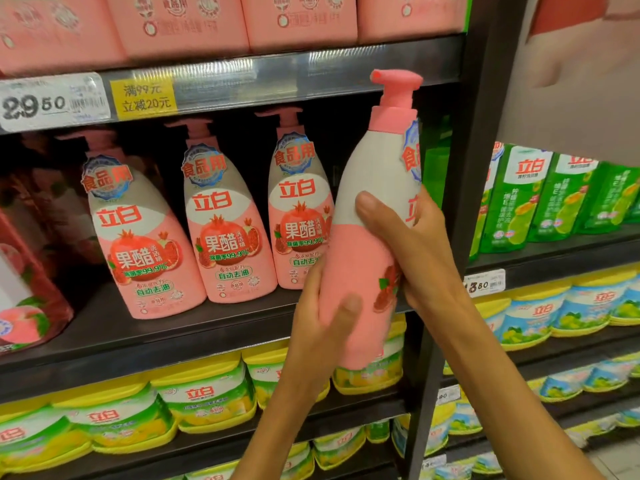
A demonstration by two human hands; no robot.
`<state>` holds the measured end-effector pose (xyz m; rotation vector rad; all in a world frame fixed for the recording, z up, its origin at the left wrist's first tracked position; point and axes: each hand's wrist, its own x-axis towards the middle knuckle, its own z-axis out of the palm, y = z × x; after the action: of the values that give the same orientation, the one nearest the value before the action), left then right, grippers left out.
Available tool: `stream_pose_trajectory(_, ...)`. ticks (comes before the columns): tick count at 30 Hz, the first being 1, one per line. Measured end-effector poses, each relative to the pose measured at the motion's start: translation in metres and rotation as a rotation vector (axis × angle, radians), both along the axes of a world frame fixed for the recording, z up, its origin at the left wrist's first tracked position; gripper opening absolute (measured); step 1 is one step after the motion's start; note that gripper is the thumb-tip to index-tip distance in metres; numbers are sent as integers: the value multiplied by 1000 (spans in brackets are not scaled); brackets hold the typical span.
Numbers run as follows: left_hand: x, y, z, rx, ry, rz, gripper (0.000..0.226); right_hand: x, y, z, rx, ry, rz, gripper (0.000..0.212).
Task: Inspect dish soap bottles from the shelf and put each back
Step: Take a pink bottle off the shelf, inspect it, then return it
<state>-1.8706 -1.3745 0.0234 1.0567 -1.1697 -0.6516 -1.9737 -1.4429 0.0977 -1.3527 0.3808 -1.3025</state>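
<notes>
Far left edge of the frame: a dark red pack w/ a peach picture (24, 306) is seen lying on the middle shelf (145, 341), partly cut off. Above it, upper left, a white price tag (52, 102) reading 29.50 is fixed to the shelf rail, w/ a yellow promo tag (143, 97) just beside it. Top of frame, pink boxes (187, 22) are lined up on the upper shelf. On the middle shelf three pink dish soap bottles are stood upright in a row, labels facing out: first bottle (145, 244), second bottle (225, 230), third bottle (298, 209), each w/ a pink pump top. Below them, lower left to centre, yellow-green refill pouches (204, 400) are stacked flat on the lower shelf. Centre-right now: the held bottle (367, 209) is kept out in front of the shelf edge, roughly upright, leaning a little, label turned away to the right, pump nozzle pointing left. Its lower body is gripped by the left hand (318, 334), thumb laid across the pink front, fingers wrapped behind. Its mid body is gripped by the right hand (415, 244), thumb pressed on the grey-pink seam, fingers curled round the label side. Behind the right hand a dark upright post (478, 133) is seen. Right of frame, green pouches (530, 199) are stood on the next bay's shelf, a small price tag (485, 284) under them, blue-green pouches (554, 317) below.
</notes>
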Motion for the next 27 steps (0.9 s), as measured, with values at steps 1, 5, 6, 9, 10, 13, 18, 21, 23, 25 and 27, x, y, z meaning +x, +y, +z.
stream_pose_trajectory(1,-1,1,-2,16,-21,-33,93,2,0,-1,18,18,-45,68)
stream_pose_trajectory(5,2,1,-3,46,16,-76,73,3,1,-2,30,95,-94,65)
stream_pose_trajectory(6,5,0,-3,46,48,-79,68,1,-2,-2,34,107,-68,65)
stream_pose_trajectory(9,13,0,-6,69,158,-145,71,-7,-13,2,32,141,75,56)
stream_pose_trajectory(10,13,-1,-7,90,185,-168,74,-9,-16,5,39,140,134,51)
stream_pose_trajectory(13,10,-4,-7,144,207,-197,81,-9,-23,8,51,142,165,46)
stream_pose_trajectory(18,11,-21,1,81,148,-86,38,-3,-37,10,54,150,-52,17)
stream_pose_trajectory(21,2,-35,1,115,102,-30,46,0,-47,11,23,165,-131,11)
stream_pose_trajectory(23,-4,-45,-1,115,8,53,67,1,-53,11,-2,161,-155,11)
stream_pose_trajectory(25,-8,-55,-3,104,-98,128,82,0,-59,13,-40,148,-178,13)
stream_pose_trajectory(27,-13,-62,-7,93,-125,179,87,0,-65,14,-80,140,-204,18)
